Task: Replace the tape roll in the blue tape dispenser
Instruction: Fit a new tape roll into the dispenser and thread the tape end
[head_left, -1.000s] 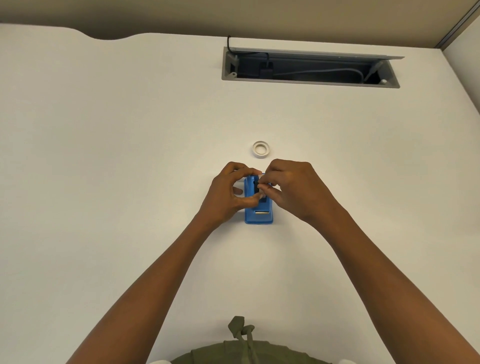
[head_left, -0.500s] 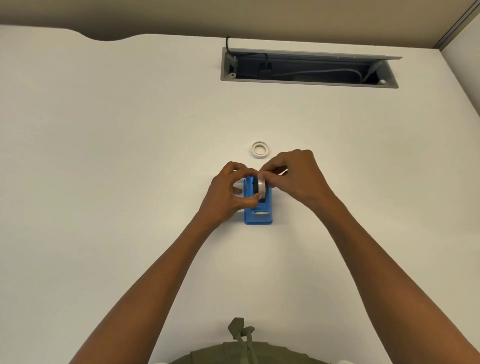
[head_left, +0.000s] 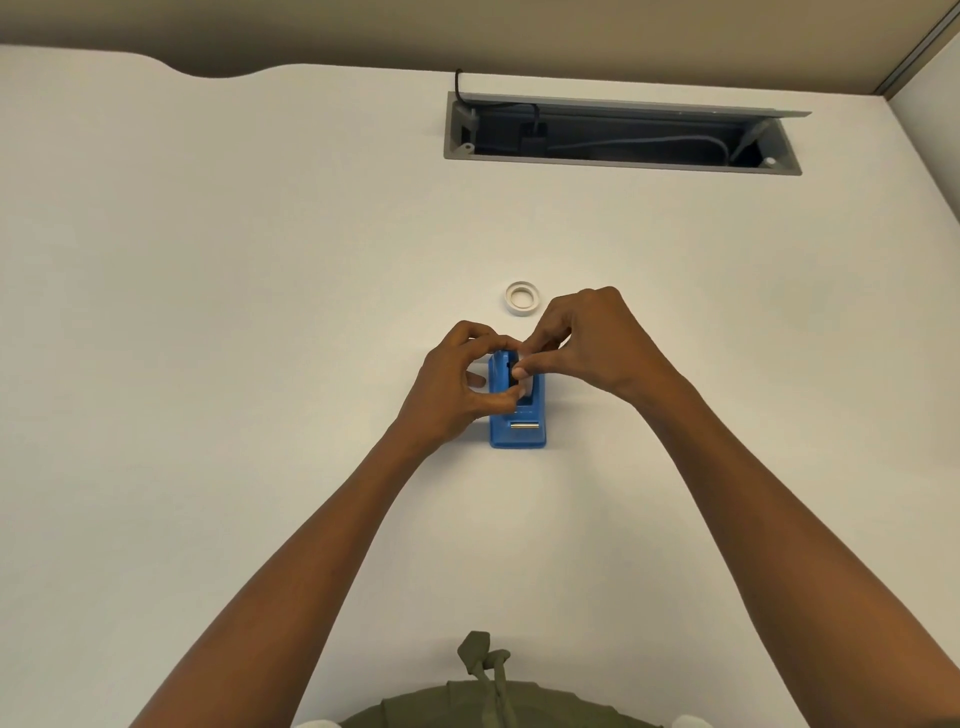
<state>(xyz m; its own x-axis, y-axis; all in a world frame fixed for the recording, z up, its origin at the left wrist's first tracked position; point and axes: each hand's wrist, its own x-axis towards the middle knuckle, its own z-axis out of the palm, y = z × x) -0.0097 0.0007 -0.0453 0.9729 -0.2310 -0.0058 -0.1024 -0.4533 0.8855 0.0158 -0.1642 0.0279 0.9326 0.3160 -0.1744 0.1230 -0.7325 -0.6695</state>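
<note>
The blue tape dispenser (head_left: 517, 421) stands on the white table (head_left: 208, 312), its metal cutter end toward me. My left hand (head_left: 457, 387) grips its left side with thumb and fingers. My right hand (head_left: 582, 340) pinches a tape roll (head_left: 524, 385) that sits in the dispenser's slot; only a pale sliver of the roll shows under the fingers. A second small white tape roll (head_left: 521, 298) lies flat on the table just beyond the dispenser, apart from both hands.
An open grey cable tray (head_left: 618, 135) with dark and white cables is set into the table at the back. The table's far edge curves at the back left. A wall runs along the right side.
My right hand lifted with the roll above the dispenser, then came back down over the slot. The left hand and the dispenser stayed in place.
</note>
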